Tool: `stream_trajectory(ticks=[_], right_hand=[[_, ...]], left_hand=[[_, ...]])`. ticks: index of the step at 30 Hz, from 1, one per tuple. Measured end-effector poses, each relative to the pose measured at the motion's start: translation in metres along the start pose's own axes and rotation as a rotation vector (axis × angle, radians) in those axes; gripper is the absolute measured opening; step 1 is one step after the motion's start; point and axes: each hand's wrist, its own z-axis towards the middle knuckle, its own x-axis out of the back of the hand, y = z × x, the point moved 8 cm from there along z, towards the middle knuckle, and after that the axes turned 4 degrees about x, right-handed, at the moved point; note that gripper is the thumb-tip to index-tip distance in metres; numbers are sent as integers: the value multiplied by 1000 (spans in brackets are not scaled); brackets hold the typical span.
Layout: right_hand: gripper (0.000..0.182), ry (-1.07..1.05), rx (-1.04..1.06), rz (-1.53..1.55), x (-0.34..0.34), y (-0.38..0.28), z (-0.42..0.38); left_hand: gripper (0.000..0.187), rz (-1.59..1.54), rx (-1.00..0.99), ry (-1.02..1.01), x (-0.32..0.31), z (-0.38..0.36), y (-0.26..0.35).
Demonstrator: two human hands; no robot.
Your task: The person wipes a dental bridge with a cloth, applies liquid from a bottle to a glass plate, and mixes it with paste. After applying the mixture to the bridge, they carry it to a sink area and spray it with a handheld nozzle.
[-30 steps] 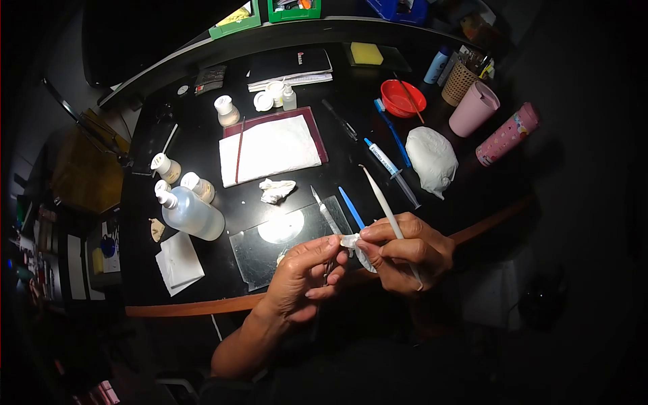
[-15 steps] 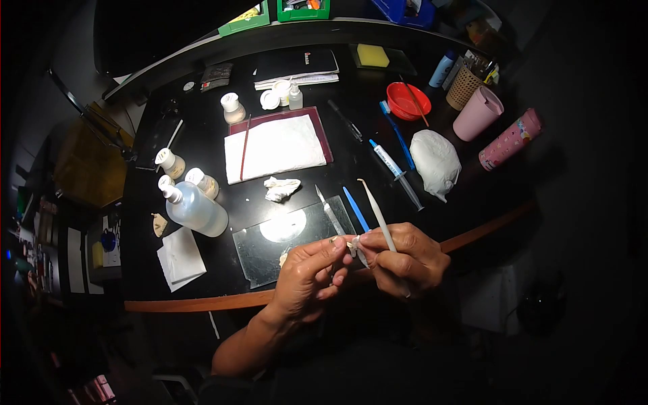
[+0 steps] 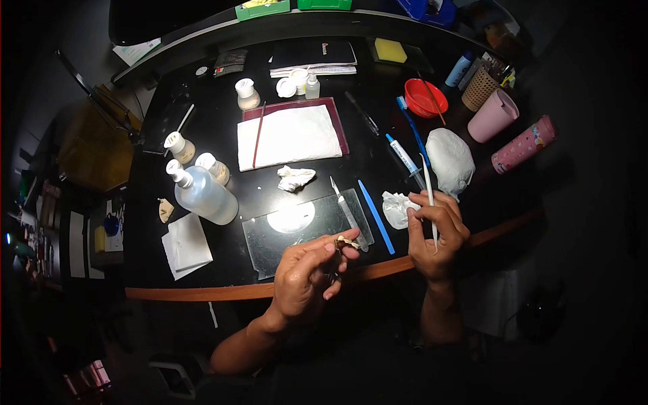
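Near the table's front edge, my left hand (image 3: 305, 273) pinches a small pale and dark piece (image 3: 346, 243) between thumb and fingers. My right hand (image 3: 439, 236), to the right, is closed around a slim white tool (image 3: 428, 192) with a bent tip pointing up. Its fingertips are beside a crumpled white tissue (image 3: 398, 210). Between the hands lie a blue stick (image 3: 376, 217) and a metal-tipped knife (image 3: 347, 210), which rests partly on a glass plate (image 3: 263, 250). Another crumpled tissue (image 3: 295, 178) lies behind the plate.
A squeeze bottle (image 3: 208, 197) and small jars (image 3: 180, 146) stand at the left. Behind is a white paper pad (image 3: 287, 138) with a brush. A syringe (image 3: 403, 156), a white wrapped lump (image 3: 450, 160), a red bowl (image 3: 424, 98) and pink cups (image 3: 493, 117) are at the right.
My right hand has moved away from my left hand, rightward, with the white tool, uncovering the blue stick and a crumpled tissue. My left hand still holds the small piece. The view has shifted slightly.
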Motion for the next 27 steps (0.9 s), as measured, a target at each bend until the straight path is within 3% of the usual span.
stream_trajectory(ticks=[4, 7, 17, 22, 27], right_hand=[[28, 73, 51, 302, 1, -26, -1], [33, 9, 93, 461, -12, -44, -6], [27, 15, 62, 526, -24, -49, -10], [21, -63, 19, 72, -16, -5, 8], [17, -172, -112, 21, -33, 35, -6]], left_hand=[[54, 4, -1, 2, 2, -1, -1], [53, 13, -10, 9, 0, -2, 1], [44, 132, -38, 51, 1, -7, 6], [36, 336, -71, 66, 1, -5, 14], [32, 468, -143, 97, 2, 4, 14]])
